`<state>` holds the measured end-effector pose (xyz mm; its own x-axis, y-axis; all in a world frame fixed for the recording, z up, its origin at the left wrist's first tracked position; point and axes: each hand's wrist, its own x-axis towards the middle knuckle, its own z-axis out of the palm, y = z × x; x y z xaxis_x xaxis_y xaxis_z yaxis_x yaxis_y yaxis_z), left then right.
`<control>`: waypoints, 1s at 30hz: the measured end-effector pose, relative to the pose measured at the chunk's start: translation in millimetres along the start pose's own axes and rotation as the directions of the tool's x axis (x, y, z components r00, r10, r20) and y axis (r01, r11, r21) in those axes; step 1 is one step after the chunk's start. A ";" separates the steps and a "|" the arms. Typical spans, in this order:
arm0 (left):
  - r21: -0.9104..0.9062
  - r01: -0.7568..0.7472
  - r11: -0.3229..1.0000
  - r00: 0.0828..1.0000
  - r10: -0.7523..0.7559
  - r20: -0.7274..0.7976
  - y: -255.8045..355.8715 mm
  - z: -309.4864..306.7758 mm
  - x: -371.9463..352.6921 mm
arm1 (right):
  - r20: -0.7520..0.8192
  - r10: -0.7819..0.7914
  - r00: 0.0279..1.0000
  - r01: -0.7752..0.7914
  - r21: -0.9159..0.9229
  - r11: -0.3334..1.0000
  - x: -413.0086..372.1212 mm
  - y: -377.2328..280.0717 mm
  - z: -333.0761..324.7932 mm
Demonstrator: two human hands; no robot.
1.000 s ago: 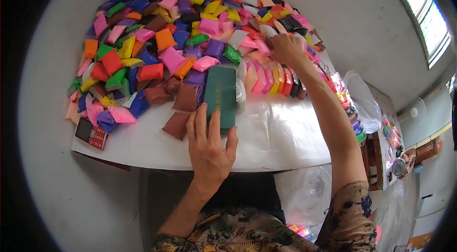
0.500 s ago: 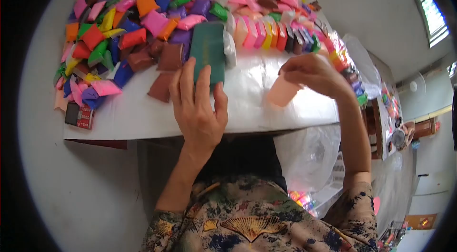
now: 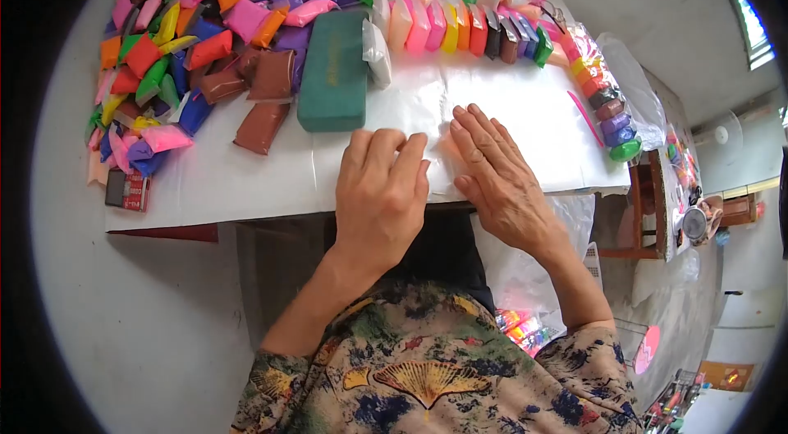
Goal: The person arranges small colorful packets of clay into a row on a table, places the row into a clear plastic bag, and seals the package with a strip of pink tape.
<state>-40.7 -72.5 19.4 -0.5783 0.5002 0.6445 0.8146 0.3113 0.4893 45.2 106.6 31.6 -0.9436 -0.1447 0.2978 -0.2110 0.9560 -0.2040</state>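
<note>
My right hand (image 3: pixel 502 180) lies flat with its fingers stretched out. It covers most of a peach-coloured packet (image 3: pixel 449 148), which shows faintly beside its fingers on the white table covering. Beside it on the left, my left hand (image 3: pixel 382 192) has its fingers curled downward. Its fingertips are hidden, so I cannot make out what they hold, if anything. Just beyond my left hand lies a dark green box (image 3: pixel 332 77) with faint gold lettering. A whitish packet (image 3: pixel 377 54) leans against the box's right side.
Many coloured packets (image 3: pixel 244 20) are piled across the far left. A row of upright packets (image 3: pixel 435 24) runs right from the box. More packets (image 3: pixel 607 110) line the right edge, near a thin pink strip (image 3: pixel 584 117). A small red-and-black box (image 3: pixel 128 190) sits at the front left corner.
My left hand has left the green box and moved right and nearer me, its fingers now curled. My right hand has brought the peach packet leftward and flattened out over it. The view has shifted slightly.
</note>
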 end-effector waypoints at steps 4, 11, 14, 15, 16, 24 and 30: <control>0.032 -0.044 0.999 0.995 0.041 0.087 -3.4 13.2 8.6 | -0.024 -0.008 1.000 0.009 0.014 1.000 -4.5 0.8 4.4; 0.052 -0.075 0.996 0.995 0.071 0.065 -6.5 28.7 13.4 | -0.336 0.281 0.899 -0.110 0.448 0.887 -14.3 2.0 -0.9; 0.078 -0.094 0.993 0.994 0.089 0.062 -6.7 29.0 12.6 | -0.362 0.133 0.923 -0.138 0.014 0.990 -25.9 5.9 4.3; 0.075 -0.095 0.993 0.994 0.090 0.068 -6.6 28.9 12.5 | -0.407 0.087 0.909 -0.107 -0.026 0.994 -22.0 2.7 7.1; 0.073 -0.099 0.992 0.993 0.093 0.074 -6.6 29.0 12.6 | -0.418 0.074 0.905 -0.101 -0.043 0.994 -20.6 2.3 8.7; 0.097 -0.146 0.984 0.985 0.136 0.105 -6.1 28.5 14.8 | -0.513 0.031 0.858 -0.082 -0.076 0.994 -8.4 -2.0 22.0; 0.121 -0.188 0.975 0.979 0.176 0.106 0.6 26.6 12.4 | -0.543 0.162 0.824 -0.245 -0.084 0.966 -5.9 -11.0 27.2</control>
<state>-46.3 -44.7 12.0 -0.4183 0.6295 0.6547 0.9080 0.3073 0.2847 46.1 90.0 6.7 -0.6733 0.1737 0.7187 0.0483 0.9803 -0.1917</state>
